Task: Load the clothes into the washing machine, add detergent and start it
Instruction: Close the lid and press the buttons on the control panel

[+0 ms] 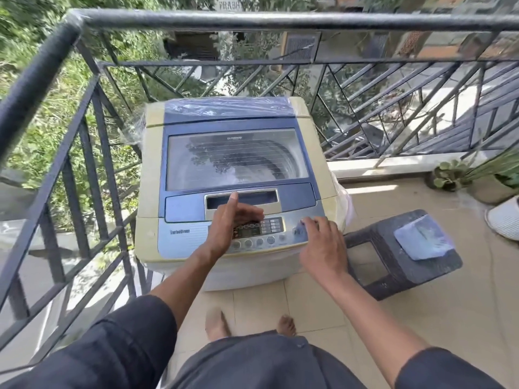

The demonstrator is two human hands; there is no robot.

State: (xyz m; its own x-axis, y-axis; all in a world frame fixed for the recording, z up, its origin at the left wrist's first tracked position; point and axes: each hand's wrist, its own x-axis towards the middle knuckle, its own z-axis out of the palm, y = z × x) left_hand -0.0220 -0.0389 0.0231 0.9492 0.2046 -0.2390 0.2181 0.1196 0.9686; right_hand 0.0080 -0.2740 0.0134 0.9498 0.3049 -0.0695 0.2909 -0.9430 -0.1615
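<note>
- Beige-and-blue washer (236, 175), top-loading, on a tiled balcony just inside a black railing (252, 21); clear plastic wrap over its back edge.
- Lid (236, 158) down and flat; through the glass, a steel drum with something pale low at the right, too dim to call clothes or suds.
- Panel (258, 230) along the front edge: lit display, row of round buttons beneath.
- Left hand (233, 220) above the panel, forefinger straight and pointing toward the lid handle recess, other fingers loosely bent, holding nothing.
- Right hand (320, 240) at the panel's right end, fingers extended, tips on or just over a button there; contact not certain; nothing gripped.
- Dark stool (398, 256) just right of the washer, with a pale blue, opened-looking packet (424, 238) on top, possibly detergent.
- No loose clothes in sight outside the washer.
- Judged status: loading and detergent probably done, given shut lid and lit display; starting in hand, not confirmed.
</note>
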